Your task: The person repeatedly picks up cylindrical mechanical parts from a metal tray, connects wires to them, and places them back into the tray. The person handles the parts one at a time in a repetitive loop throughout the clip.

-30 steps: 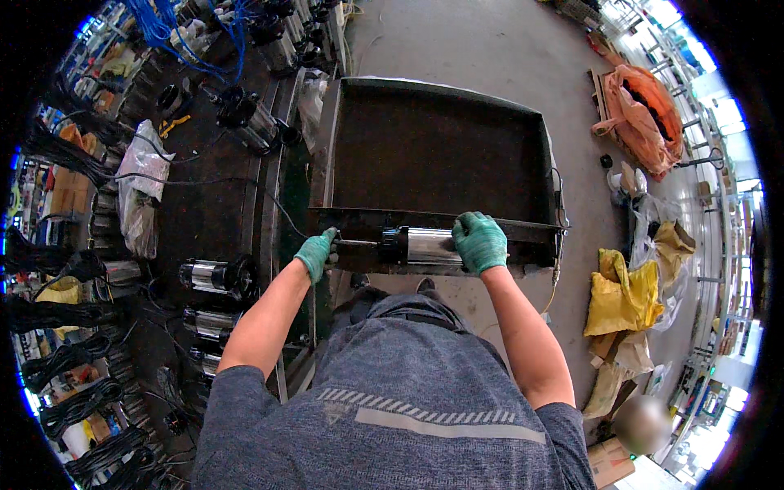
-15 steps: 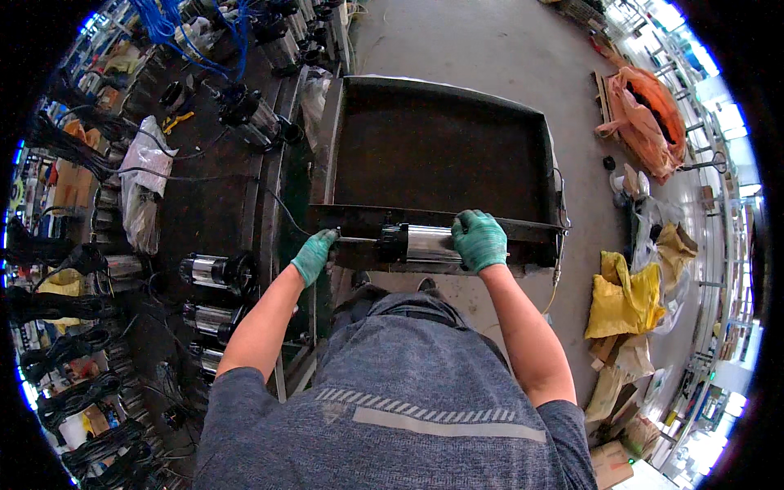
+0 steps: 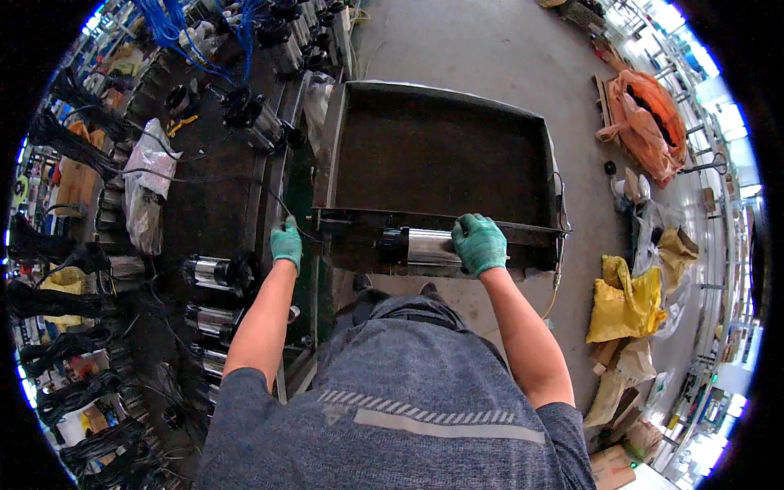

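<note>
In the head view, spreads both hands well apart; clasps the right end of a silver pump (image 3: pixel 431 247) in the green-gloved right hand (image 3: pixel 480 243); has the pump lying on its side, black end to the left, just on the body side of the near wall of a dark metal tray (image 3: pixel 330 151); brings the green-gloved left hand (image 3: pixel 286 243) up against a black cable (image 3: pixel 309 238); cannot tell whether gripping or merely touching there; shows, to the left on a dark bench (image 3: pixel 208 208), more pumps (image 3: pixel 212 273) in a row, with a plastic bag (image 3: pixel 145 220) farther up; shows, to the right on the grey floor (image 3: pixel 490 41), a yellow sack (image 3: pixel 612 306) and, farther off, an orange sack (image 3: pixel 633 122).
</note>
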The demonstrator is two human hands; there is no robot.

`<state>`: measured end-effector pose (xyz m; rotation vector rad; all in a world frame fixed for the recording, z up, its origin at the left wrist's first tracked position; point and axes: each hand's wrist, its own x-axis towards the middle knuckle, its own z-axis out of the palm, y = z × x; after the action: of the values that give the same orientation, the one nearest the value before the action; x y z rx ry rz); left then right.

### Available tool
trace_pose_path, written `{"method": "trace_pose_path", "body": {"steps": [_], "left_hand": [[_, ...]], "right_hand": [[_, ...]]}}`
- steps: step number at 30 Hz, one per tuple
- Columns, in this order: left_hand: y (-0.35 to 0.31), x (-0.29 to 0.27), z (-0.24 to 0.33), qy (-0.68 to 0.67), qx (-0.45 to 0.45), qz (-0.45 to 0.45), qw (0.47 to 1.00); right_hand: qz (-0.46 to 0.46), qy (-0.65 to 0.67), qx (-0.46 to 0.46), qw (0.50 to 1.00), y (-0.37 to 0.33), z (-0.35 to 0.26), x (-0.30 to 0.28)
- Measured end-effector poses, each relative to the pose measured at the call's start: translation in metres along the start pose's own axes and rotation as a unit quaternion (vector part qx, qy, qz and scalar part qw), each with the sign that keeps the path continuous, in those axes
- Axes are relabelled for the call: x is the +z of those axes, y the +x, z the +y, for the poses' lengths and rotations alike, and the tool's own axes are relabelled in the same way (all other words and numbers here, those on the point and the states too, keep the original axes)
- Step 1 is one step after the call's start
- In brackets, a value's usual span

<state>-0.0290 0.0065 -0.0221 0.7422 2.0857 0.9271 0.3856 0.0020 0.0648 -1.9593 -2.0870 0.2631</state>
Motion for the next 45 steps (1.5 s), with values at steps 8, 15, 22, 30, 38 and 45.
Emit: {"method": "trace_pose_path", "body": {"steps": [8,15,22,30,38,45], "left_hand": [[-0.038,-0.011,0.038,-0.278,0.083,-0.206,0.935],[-0.138,0.041,0.086,0.275,0.297,-0.363,0.839],[-0.157,0.087,0.095,0.457,0.305,-0.295,0.782],[-0.163,0.087,0.107,0.477,0.265,-0.303,0.781],[-0.169,0.089,0.111,0.488,0.239,-0.309,0.781],[-0.169,0.092,0.106,0.483,0.24,-0.304,0.785]], "right_hand": [[-0.024,0.01,0.006,1.0,0.0,0.003,-0.005],[-0.038,0.393,0.126,0.91,0.009,0.022,-0.01],[-0.191,0.064,0.05,0.978,-0.01,0.155,-0.036],[-0.34,-0.044,-0.047,0.938,-0.027,0.164,0.001],[-0.263,-0.09,-0.037,0.96,-0.04,0.162,0.013],[-0.46,0.272,0.28,0.797,-0.017,0.186,0.027]]}}
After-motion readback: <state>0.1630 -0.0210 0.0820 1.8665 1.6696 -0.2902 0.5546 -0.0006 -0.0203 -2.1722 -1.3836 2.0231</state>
